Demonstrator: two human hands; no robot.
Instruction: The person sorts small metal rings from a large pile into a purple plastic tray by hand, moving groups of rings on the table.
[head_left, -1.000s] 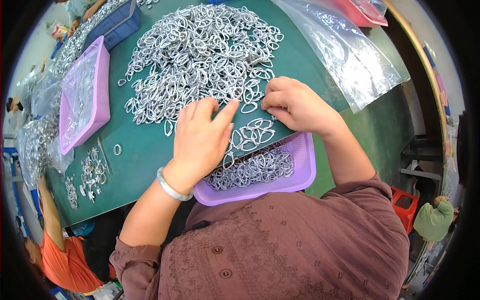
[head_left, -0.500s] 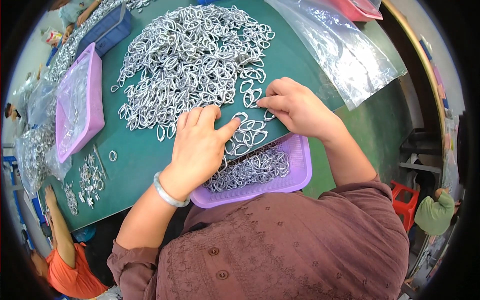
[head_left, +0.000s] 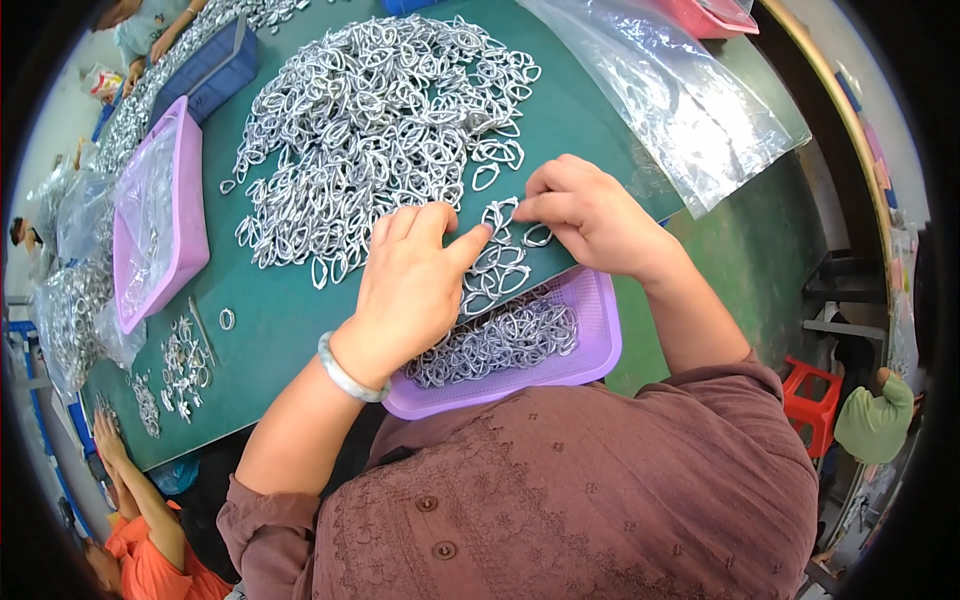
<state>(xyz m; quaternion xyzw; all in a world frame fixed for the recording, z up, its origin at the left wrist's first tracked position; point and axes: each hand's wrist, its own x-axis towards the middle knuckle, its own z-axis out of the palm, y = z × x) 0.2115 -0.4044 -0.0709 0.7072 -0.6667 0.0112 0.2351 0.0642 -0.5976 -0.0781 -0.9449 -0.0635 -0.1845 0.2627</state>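
Observation:
A big heap of silver metal rings (head_left: 370, 140), oval with pointed ends, lies on the green table (head_left: 290, 310). My left hand (head_left: 415, 275) rests at the heap's near edge, fingers bent and thumb spread away. Its thumb tip touches a few loose rings (head_left: 497, 270) by the table edge. Opposite it, my right hand (head_left: 590, 215) has its fingertips closed at the end of a ring (head_left: 500, 212). Another ring (head_left: 537, 236) lies just under that hand. Below the table edge sits a purple basket (head_left: 605, 345) containing more rings.
To the left stand a lilac tray (head_left: 190, 220) with clear plastic and a blue bin (head_left: 215, 75). Small silver pieces (head_left: 183, 365) lie near a thin rod (head_left: 201, 330). A clear plastic bag (head_left: 670, 110) covers the right corner. A co-worker's hand (head_left: 108, 440) is at lower left.
My right fingertips have drawn a ring from near the heap toward the table edge. My left thumb has shifted slightly right and up. The orange-sleeved co-worker's arms have moved.

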